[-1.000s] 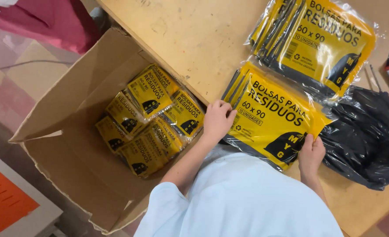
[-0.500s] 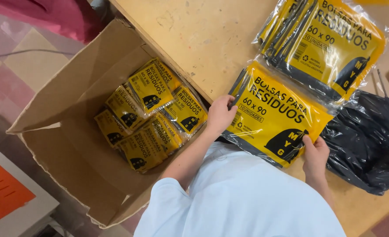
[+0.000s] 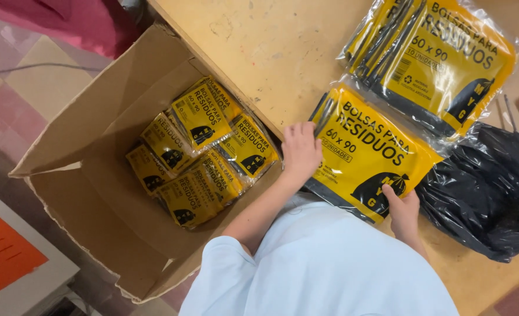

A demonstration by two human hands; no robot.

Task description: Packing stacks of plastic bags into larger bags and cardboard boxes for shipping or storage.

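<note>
A yellow pack of black refuse bags [image 3: 370, 149] lies at the near edge of the wooden table [image 3: 265, 52]. My left hand [image 3: 300, 153] presses on the pack's left end, fingers over its edge. My right hand [image 3: 403, 210] grips the pack's lower right corner. Both hands hold this one pack. Beside the table stands an open cardboard box [image 3: 90, 129] with several smaller-looking yellow packs [image 3: 204, 152] stacked inside it.
A second stack of yellow packs [image 3: 441, 64] in clear wrap lies further back on the table. Loose black plastic bags [image 3: 487, 187] are heaped at the right. A red cloth [image 3: 66, 20] lies beyond the box; an orange-topped surface [image 3: 5, 251] sits at the lower left.
Both hands stay on the yellow pack, which has shifted only slightly on the table. The view has drifted a little.
</note>
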